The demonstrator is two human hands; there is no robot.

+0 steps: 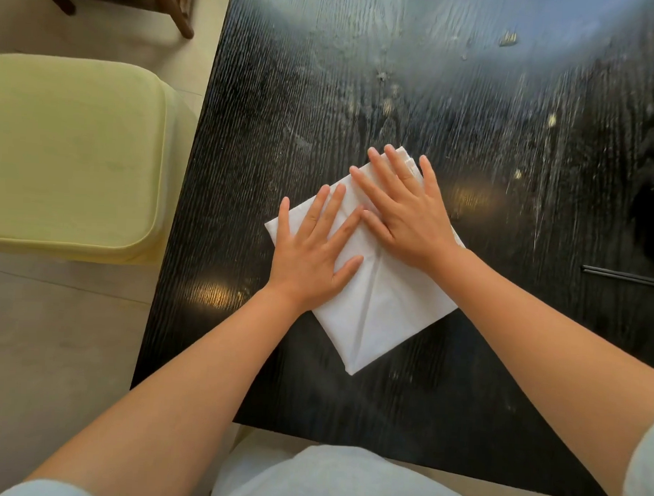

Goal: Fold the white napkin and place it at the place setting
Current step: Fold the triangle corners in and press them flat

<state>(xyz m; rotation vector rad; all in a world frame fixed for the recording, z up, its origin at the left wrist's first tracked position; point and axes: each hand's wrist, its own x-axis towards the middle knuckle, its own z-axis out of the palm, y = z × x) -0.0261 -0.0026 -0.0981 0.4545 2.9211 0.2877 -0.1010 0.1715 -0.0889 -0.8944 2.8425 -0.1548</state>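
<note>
We are observing both hands lying flat, palms down, on the white napkin (375, 306), which is resting on the black table (454, 122) near its front left corner. The left hand (310, 258) is pressing the napkin's left portion, with fingers spread and pointing away from the person; its thumb is angling out to the right across the cloth. The right hand (405, 213) is sitting farther up the napkin, covering its far corner, fingers likewise spread and reaching up and to the left. The thumb of the right hand is just meeting the left index finger. Neither hand is gripping anything: both are splayed wide, only bearing down on the fabric. Both forearms are bare and extending from the lower corners of the view (pale sleeves are showing at the very edges).

The napkin is lying folded into a rough rectangle turned diagonally, with one corner pointing toward the person and a crease running up its middle. The tabletop is showing smears and a few small crumbs farther back. A pair of dark chopsticks (627, 278) is lying at the right edge, well apart from the napkin. A pale yellow-green cushioned seat (71, 154) is standing beside the table's left side.
</note>
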